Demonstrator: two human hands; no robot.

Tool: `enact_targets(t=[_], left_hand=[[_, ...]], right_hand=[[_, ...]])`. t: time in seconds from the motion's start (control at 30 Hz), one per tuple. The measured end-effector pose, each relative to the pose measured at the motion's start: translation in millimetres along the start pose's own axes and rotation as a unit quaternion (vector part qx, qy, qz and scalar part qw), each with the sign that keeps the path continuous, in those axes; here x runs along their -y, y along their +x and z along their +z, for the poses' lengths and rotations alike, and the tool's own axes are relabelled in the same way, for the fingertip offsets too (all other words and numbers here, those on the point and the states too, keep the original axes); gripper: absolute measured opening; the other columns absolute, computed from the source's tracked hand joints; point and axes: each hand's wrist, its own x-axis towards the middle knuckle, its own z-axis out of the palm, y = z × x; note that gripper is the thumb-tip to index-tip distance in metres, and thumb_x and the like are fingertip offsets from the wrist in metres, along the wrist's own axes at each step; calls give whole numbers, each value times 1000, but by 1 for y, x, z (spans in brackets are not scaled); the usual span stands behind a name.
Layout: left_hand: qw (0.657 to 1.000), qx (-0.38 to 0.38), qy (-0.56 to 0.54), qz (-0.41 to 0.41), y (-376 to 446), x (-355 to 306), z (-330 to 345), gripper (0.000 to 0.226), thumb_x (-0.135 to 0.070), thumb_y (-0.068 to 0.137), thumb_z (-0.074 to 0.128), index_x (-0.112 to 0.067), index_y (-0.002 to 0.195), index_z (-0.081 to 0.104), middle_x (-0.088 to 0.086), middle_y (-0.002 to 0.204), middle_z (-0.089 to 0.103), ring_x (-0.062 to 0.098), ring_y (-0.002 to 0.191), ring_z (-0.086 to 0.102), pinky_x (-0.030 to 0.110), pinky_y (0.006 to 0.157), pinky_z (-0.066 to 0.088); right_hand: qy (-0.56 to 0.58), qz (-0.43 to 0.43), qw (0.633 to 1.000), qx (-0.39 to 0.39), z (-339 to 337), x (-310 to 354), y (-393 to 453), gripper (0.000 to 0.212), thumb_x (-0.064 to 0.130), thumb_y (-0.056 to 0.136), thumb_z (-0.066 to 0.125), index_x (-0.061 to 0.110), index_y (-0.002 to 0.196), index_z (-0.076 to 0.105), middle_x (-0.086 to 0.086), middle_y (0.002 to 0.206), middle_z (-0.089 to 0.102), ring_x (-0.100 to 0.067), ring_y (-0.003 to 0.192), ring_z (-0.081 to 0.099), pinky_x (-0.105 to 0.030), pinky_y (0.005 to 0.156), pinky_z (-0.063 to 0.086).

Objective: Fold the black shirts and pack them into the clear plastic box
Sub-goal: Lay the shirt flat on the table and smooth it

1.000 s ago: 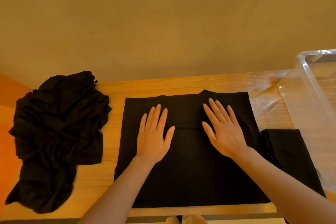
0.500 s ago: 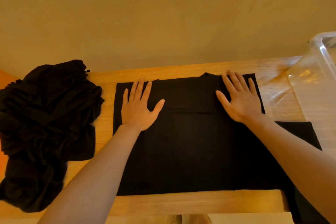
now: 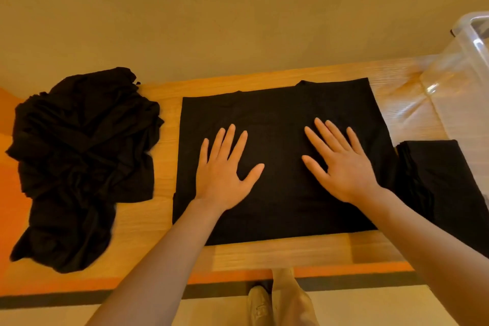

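Black shirt (image 3: 280,119) lies flat; both hands (image 3: 225,174) (image 3: 341,167), fingers straight, have slid back from its collar edge.

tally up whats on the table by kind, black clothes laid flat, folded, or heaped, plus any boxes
Shirt laid flat, under the left hand and right hand: 1
Folded black stack, at the right: 1
Crumpled black heap, at the left (how many shirts are in it cannot be told): 1
Clear plastic box: 1
Total: 4
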Motion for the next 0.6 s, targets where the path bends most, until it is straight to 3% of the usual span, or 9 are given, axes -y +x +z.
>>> enact_targets(t=[0.17, 0.27, 0.37, 0.43, 0.5, 0.6], left_hand=[[998, -18, 4, -54, -34, 52, 4, 80, -74, 89, 10, -28, 154, 5, -1, 162, 0, 15, 148, -8, 43, 121, 1], [997, -10, 10, -77, -42, 57, 2, 79, -70, 90, 6, -25, 154, 6, 2, 162, 1, 16, 148, -8, 43, 120, -1], [996, -59, -1, -59, -49, 38, -6, 71, -60, 96, 13, -18, 154, 16, 6, 161, 11, 20, 149, 2, 46, 120, 2], [996, -83, -33, 2, -64, 16, -7, 66, -55, 99, 21, -18, 153, 21, 5, 161, 14, 20, 149, 6, 45, 121, 5], [995, -57, -56, 58, -86, -2, 1, 64, -55, 99, 22, -22, 153, 18, 2, 161, 10, 16, 149, 2, 44, 121, 7], [998, -13, -39, 50, -111, 0, 12, 65, -60, 97, 17, -28, 153, 13, -2, 162, 4, 13, 149, -4, 44, 121, 7]], right_hand=[[-6, 111, 994, 8, -6, -40, -18, 71, 67, 91, 7, 32, 153, 2, 8, 161, -4, -8, 147, -11, -36, 120, -5], [5, 133, 991, -3, -8, -36, -22, 73, 62, 92, 6, 24, 154, 7, 2, 162, 1, -12, 147, -7, -34, 120, -3], [26, 84, 995, -47, -12, -6, -32, 65, 51, 98, 14, 17, 153, 18, -1, 161, 10, -15, 148, 1, -37, 121, 4], [38, 30, 998, -48, -7, 22, -50, 60, 49, 100, 20, 19, 152, 22, 1, 160, 14, -14, 149, 5, -38, 121, 8], [39, -1, 999, -27, 3, 43, -70, 59, 51, 100, 19, 23, 152, 24, 2, 160, 15, -14, 148, 6, -39, 121, 9], [16, 4, 1000, 0, 16, 49, -93, 60, 55, 99, 14, 28, 153, 17, 5, 161, 9, -12, 149, 0, -43, 121, 5]])
